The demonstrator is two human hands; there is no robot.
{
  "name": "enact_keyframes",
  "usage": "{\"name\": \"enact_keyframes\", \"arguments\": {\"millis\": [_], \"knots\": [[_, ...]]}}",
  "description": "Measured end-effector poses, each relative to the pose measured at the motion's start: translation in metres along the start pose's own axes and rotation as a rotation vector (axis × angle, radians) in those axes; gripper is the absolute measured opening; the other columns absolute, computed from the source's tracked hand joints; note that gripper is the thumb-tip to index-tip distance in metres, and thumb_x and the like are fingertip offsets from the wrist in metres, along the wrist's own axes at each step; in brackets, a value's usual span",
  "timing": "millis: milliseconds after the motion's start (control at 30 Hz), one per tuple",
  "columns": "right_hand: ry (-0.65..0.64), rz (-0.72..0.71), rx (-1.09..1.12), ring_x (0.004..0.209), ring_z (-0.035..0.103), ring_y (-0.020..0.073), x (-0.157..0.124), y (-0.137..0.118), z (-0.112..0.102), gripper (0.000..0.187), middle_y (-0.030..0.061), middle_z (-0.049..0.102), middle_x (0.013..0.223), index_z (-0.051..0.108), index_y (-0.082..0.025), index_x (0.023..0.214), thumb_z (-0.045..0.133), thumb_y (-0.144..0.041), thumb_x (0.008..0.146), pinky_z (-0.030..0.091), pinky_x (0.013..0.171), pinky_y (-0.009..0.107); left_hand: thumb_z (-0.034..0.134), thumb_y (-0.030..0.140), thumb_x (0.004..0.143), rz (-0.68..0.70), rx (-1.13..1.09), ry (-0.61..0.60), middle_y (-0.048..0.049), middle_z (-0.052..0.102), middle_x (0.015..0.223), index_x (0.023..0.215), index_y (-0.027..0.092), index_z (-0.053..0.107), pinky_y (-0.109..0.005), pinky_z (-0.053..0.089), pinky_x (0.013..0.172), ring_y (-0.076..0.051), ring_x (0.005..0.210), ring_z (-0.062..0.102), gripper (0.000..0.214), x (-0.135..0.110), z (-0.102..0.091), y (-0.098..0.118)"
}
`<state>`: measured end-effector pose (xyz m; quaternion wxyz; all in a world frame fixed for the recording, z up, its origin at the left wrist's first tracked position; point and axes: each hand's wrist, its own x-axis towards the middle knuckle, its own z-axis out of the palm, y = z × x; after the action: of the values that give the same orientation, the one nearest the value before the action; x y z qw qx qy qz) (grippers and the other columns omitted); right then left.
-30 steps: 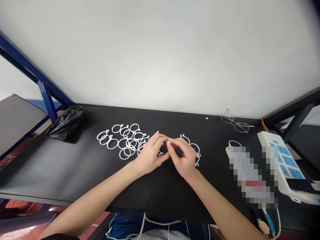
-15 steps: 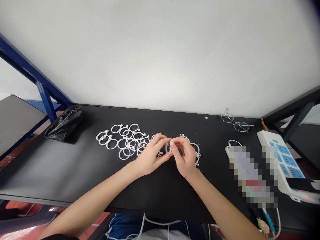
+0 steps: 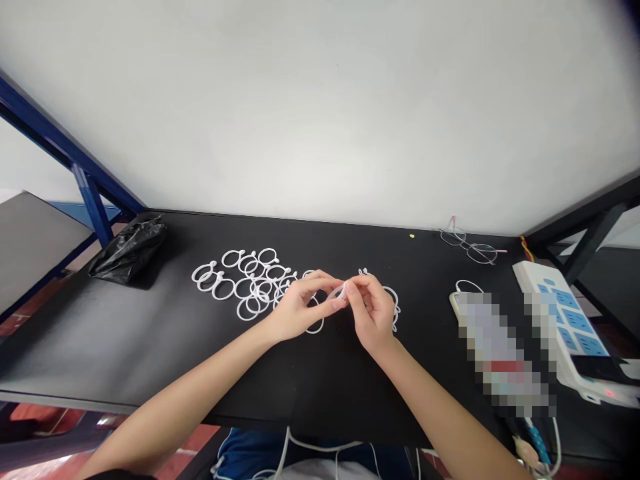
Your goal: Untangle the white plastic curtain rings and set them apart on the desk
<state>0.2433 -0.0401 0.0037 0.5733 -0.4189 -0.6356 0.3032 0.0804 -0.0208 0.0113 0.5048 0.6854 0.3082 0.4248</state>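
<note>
Between my two hands, above the middle of the black table, is a white plastic ring (image 3: pixel 337 293). My left hand (image 3: pixel 305 303) pinches its left side between thumb and fingers. With thumb and forefinger my right hand (image 3: pixel 370 310) grips the ring's right end, where a small white part is mostly covered by the fingertips. To the left lies a loose pile of white rings (image 3: pixel 260 288), each with a small knob or eyelet on its rim; some sit partly behind my left hand. A few more white rings (image 3: pixel 395 303) lie just right of my right hand, partly hidden by it.
A crumpled black plastic bag (image 3: pixel 133 250) lies at the far left. At the back right are wire-framed glasses (image 3: pixel 473 247) and a small yellow bit (image 3: pixel 412 236). A blurred-out phone (image 3: pixel 500 353) with cables and a white power strip (image 3: pixel 565 320) lie on the right.
My left fingers have closed in on the ring, which now appears turned and narrower. My left hand has shifted slightly, showing more of a ring below it. The right hand keeps its pinch.
</note>
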Motion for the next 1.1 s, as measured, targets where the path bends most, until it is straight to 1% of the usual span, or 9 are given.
{"name": "enact_keyframes", "arguments": {"millis": [200,400,533,600,667,733,867,1000,1100], "knots": [[-0.018,0.014,0.005,0.055,0.060,0.0116,0.0001,-0.0001,0.0014,0.011,-0.0013,0.060,0.069,0.059,-0.021,0.088,0.052,-0.027,0.095,0.052,0.054,0.026,0.062,0.036,0.090,-0.081,-0.093,0.073,-0.0085,0.064,0.098,0.104,0.017,0.069,-0.035,0.052,0.084,-0.019,0.092,0.062,0.025,0.0002,0.0001,-0.0016],[-0.014,0.118,0.104,0.056,0.061,0.0108,0.0009,-0.0018,0.0043,0.012,-0.0013,0.062,0.069,0.062,-0.020,0.088,0.055,-0.028,0.095,0.054,0.056,0.025,0.068,0.037,0.085,-0.119,-0.165,0.165,-0.0078,0.065,0.097,0.100,0.016,0.061,-0.032,0.052,0.082,-0.019,0.091,0.063,0.027,0.0002,0.0014,-0.0023],[-0.006,0.163,0.174,0.055,0.061,0.0108,0.0006,-0.0023,0.0066,0.014,-0.0014,0.063,0.067,0.062,-0.020,0.087,0.056,-0.031,0.094,0.055,0.053,0.024,0.065,0.041,0.086,-0.123,-0.145,0.164,-0.0067,0.064,0.096,0.100,0.017,0.060,-0.032,0.051,0.085,-0.018,0.092,0.063,0.028,-0.0003,0.0020,-0.0018],[0.001,0.158,0.162,0.055,0.061,0.0110,0.0001,-0.0022,0.0073,0.015,-0.0003,0.065,0.070,0.063,-0.020,0.088,0.056,-0.032,0.094,0.056,0.054,0.024,0.059,0.045,0.090,-0.126,-0.082,0.112,-0.0068,0.064,0.097,0.104,0.017,0.060,-0.033,0.050,0.086,-0.019,0.092,0.062,0.031,-0.0014,0.0037,-0.0007],[0.000,0.139,0.134,0.057,0.062,0.0114,-0.0005,-0.0021,0.0078,0.014,0.0007,0.067,0.074,0.063,-0.020,0.089,0.057,-0.032,0.094,0.057,0.055,0.025,0.052,0.047,0.093,-0.129,-0.038,0.055,-0.0056,0.064,0.092,0.106,0.018,0.058,-0.034,0.049,0.084,-0.018,0.089,0.061,0.033,-0.0028,0.0061,0.0004],[-0.013,0.123,0.115,0.060,0.064,0.0120,-0.0012,-0.0020,0.0080,0.013,0.0012,0.068,0.076,0.064,-0.020,0.090,0.057,-0.031,0.094,0.057,0.056,0.025,0.048,0.047,0.095,-0.128,-0.029,0.038,-0.0035,0.062,0.084,0.102,0.017,0.055,-0.032,0.049,0.080,-0.017,0.083,0.059,0.032,-0.0040,0.0083,0.0012],[-0.057,0.113,0.108,0.059,0.064,0.0123,-0.0023,-0.0025,0.0085,0.013,0.0003,0.065,0.071,0.064,-0.021,0.091,0.057,-0.031,0.094,0.058,0.057,0.025,0.044,0.048,0.096,-0.117,0.003,0.088,-0.0018,0.059,0.079,0.087,0.017,0.053,-0.029,0.046,0.073,-0.015,0.076,0.056,0.034,-0.0043,0.0082,0.0010],[-0.081,0.083,0.084,0.059,0.063,0.0117,-0.0025,-0.0033,0.0086,0.010,0.0006,0.065,0.074,0.063,-0.021,0.092,0.056,-0.028,0.094,0.057,0.057,0.025,0.045,0.046,0.096,-0.118,0.027,0.129,-0.0013,0.056,0.079,0.084,0.016,0.054,-0.027,0.045,0.072,-0.014,0.075,0.055,0.033,-0.0044,0.0054,-0.0006],[-0.106,0.022,0.041,0.060,0.062,0.0116,-0.0016,-0.0036,0.0071,0.008,0.0008,0.065,0.076,0.062,-0.021,0.091,0.055,-0.024,0.094,0.055,0.058,0.026,0.047,0.042,0.095,-0.134,0.050,0.148,-0.0011,0.056,0.078,0.081,0.016,0.056,-0.026,0.044,0.069,-0.014,0.074,0.052,0.031,-0.0051,0.0041,-0.0009]]}}
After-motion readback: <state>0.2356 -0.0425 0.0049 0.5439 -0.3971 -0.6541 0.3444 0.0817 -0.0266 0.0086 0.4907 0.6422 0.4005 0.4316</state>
